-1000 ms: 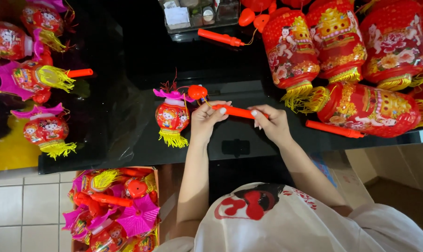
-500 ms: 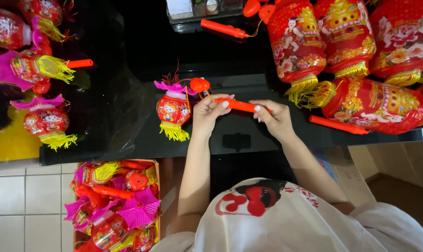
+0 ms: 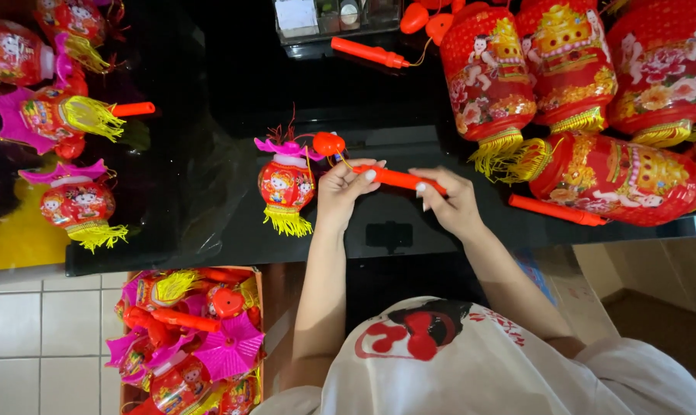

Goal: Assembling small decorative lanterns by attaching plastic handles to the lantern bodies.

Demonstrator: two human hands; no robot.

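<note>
Both my hands hold a slim orange-red plastic stick level over the black glass table. My left hand grips its left end, my right hand pinches its right end. A thin cord runs from the stick's left end past a small red heart-shaped knob to a small red lantern with a pink top and yellow tassel, which lies on the table just left of my left hand.
Large red lanterns with yellow fringes crowd the table's right side, with loose orange sticks beside them. More small lanterns lie at the left. A box of small lanterns stands on the tiled floor below.
My hands and the stick stay in almost the same place; the fingers have shifted slightly along the stick. The view has moved a little.
</note>
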